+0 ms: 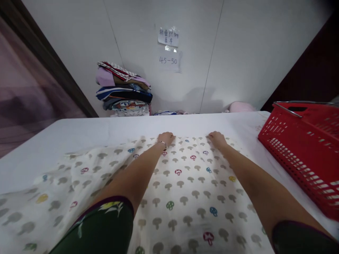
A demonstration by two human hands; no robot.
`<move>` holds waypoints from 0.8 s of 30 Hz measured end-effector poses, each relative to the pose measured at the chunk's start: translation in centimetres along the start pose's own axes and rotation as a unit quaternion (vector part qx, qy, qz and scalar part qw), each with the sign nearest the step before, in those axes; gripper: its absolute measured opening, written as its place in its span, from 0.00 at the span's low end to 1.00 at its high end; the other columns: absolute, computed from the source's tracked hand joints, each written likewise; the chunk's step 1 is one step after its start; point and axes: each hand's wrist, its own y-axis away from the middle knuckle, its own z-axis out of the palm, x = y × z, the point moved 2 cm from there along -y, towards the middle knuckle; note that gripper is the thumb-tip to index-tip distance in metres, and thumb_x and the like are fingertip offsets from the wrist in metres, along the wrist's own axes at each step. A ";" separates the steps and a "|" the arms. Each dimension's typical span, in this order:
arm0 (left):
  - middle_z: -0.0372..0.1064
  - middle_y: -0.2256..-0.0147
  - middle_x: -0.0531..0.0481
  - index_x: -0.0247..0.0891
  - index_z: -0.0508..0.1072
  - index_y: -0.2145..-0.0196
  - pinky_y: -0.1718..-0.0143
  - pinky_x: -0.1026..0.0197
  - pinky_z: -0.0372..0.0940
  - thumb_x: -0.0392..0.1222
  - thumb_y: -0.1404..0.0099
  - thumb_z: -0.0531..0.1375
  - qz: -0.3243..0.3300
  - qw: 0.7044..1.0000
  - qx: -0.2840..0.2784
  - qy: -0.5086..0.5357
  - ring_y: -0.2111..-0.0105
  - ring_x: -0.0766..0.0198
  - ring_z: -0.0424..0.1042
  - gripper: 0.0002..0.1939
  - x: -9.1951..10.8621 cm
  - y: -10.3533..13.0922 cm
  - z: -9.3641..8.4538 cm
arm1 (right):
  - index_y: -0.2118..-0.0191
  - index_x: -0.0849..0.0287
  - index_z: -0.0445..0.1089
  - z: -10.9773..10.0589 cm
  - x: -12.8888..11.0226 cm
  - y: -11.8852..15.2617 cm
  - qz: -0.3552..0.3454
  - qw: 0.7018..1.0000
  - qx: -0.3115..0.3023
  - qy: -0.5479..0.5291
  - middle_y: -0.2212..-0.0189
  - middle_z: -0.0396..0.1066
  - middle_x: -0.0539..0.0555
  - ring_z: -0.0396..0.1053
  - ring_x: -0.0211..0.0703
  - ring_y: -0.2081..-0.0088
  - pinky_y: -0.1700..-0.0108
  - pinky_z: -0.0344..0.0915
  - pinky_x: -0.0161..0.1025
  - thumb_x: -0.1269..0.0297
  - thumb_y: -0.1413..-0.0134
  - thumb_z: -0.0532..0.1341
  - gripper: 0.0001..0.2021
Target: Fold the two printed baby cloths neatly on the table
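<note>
Left hand [166, 137] and right hand [217, 138] lie curled on the far edge of the mushroom-print cloth [182, 190], apparently pinching it. The cloth lies spread on the white surface [87, 130]; folding looks under way. Red basket [304, 148] crowds the right; bare surface remains beyond.
</note>
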 end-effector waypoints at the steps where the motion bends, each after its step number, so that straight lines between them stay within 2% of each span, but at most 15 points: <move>1: 0.71 0.56 0.49 0.44 0.73 0.61 0.56 0.59 0.59 0.49 0.36 0.47 0.007 1.000 0.002 0.001 0.57 0.60 0.68 0.17 -0.2 -0.1 0.1 | 0.59 0.56 0.72 0.0 0.3 0.0 -0.009 1.000 0.000 -0.004 0.58 0.71 0.55 0.65 0.44 0.57 0.59 0.58 0.36 0.64 0.44 0.52 0.13; 9: 0.70 0.58 0.49 0.42 0.75 0.65 0.59 0.62 0.60 0.48 0.37 0.49 0.046 0.998 0.023 0.029 0.58 0.60 0.68 0.17 -1.4 -0.4 -0.1 | 0.59 0.55 0.72 -0.1 2.3 -0.1 -0.033 0.999 0.003 -0.006 0.59 0.72 0.54 0.65 0.45 0.57 0.56 0.57 0.37 0.63 0.43 0.51 0.14; 13: 0.73 0.62 0.52 0.44 0.76 0.66 0.63 0.64 0.61 0.49 0.39 0.51 0.045 0.998 -0.002 0.048 0.62 0.62 0.69 0.15 -1.6 -0.2 -0.2 | 0.59 0.55 0.72 -0.1 3.7 0.0 -0.042 0.999 -0.009 -0.017 0.59 0.72 0.52 0.66 0.44 0.57 0.56 0.58 0.36 0.62 0.44 0.51 0.13; 19: 0.73 0.63 0.48 0.42 0.74 0.65 0.65 0.61 0.62 0.46 0.43 0.55 -0.020 0.999 -0.016 0.034 0.63 0.59 0.70 0.11 -1.5 -0.8 -0.2 | 0.62 0.54 0.72 -0.5 5.0 -0.7 0.028 0.998 -0.024 -0.044 0.64 0.74 0.51 0.68 0.43 0.62 0.61 0.58 0.35 0.59 0.47 0.54 0.12; 24: 0.73 0.66 0.52 0.43 0.73 0.68 0.67 0.63 0.61 0.47 0.42 0.55 -0.008 0.999 -0.030 0.036 0.66 0.62 0.70 0.09 -1.6 -0.9 0.0 | 0.67 0.53 0.74 -1.1 6.1 -1.0 0.040 0.997 -0.044 -0.053 0.70 0.74 0.49 0.68 0.39 0.69 0.67 0.58 0.32 0.60 0.49 0.55 0.10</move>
